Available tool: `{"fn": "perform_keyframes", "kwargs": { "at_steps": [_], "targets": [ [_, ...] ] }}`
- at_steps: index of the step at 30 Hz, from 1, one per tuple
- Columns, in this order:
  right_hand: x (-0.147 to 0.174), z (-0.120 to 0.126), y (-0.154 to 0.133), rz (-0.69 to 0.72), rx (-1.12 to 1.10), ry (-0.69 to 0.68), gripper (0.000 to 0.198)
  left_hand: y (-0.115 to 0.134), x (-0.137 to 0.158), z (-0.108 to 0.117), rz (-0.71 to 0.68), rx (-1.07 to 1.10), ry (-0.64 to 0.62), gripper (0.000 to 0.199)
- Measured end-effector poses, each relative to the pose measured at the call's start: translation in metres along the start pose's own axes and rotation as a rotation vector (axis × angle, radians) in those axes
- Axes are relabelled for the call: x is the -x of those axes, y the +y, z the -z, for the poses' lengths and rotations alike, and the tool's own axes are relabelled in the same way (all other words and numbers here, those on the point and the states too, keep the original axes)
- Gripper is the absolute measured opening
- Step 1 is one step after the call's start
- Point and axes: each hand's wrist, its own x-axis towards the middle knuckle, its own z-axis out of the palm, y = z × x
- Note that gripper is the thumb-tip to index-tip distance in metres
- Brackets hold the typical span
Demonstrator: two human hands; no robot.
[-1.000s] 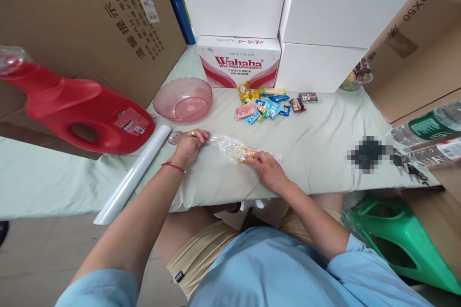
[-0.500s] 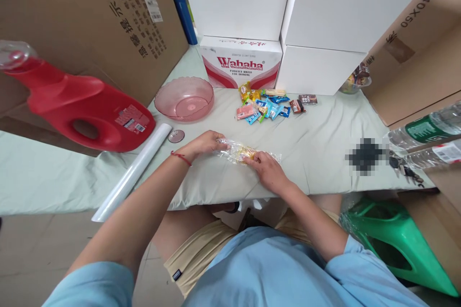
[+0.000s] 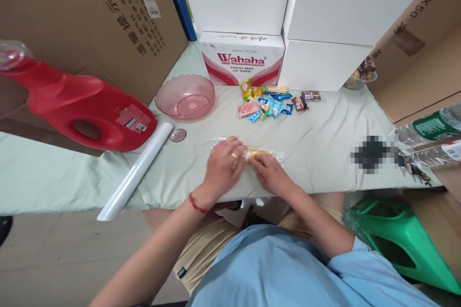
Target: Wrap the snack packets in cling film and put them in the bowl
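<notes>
On the near part of the counter (image 3: 313,172), in front of the Wahaha box (image 3: 245,60), a crinkled piece of clear film (image 3: 278,156) is laid, and a yellow item (image 3: 255,152) seems to be enclosed in it. The work is judged to be partway through: the item is covered, but loose film is left beyond it to the right, and the ends do not look settled. A heap of packaged snacks (image 3: 266,103) is placed farther back, touched by neither hand. The film's long axis is aligned left to right, nearly parallel to the counter's front edge, the right end being set slightly nearer to it; which end is the front cannot be told. The left hand (image 3: 224,165) is held over the film's left part, fingers curled and blurred; whether anything is gripped cannot be told. The right hand (image 3: 272,173) is rested against the film's near side; whether a pinch is made is not shown.
</notes>
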Motion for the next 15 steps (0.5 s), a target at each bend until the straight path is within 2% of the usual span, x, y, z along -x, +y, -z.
{"fn": "perform_keyframes", "kwargs": {
  "at_steps": [2,4,6,9,11,13,15],
  "targets": [
    [0.004,0.009,-0.001,0.035,-0.028,-0.009,0.045,0.014,0.006,-0.023,-0.028,-0.014,-0.146,0.033],
    [0.013,0.021,0.000,0.059,-0.062,-0.034,0.039,0.014,0.015,-0.043,0.024,-0.045,-0.259,0.038],
    [0.025,0.034,0.002,0.035,-0.103,-0.056,0.034,0.007,0.025,-0.055,0.045,-0.065,-0.307,0.043],
    [0.044,0.052,0.005,-0.061,-0.220,-0.081,0.031,0.000,0.037,-0.061,-0.009,-0.079,-0.308,0.050],
    [0.051,0.063,0.010,-0.156,-0.355,-0.126,0.029,0.000,0.041,-0.061,-0.031,-0.089,-0.310,0.051],
    [0.051,0.071,0.018,-0.327,-0.515,-0.143,0.034,0.003,0.042,-0.061,-0.027,-0.103,-0.317,0.052],
    [0.044,0.076,0.029,-0.546,-0.597,-0.021,0.047,0.004,0.041,-0.061,-0.022,-0.118,-0.322,0.051]
  ]
}}
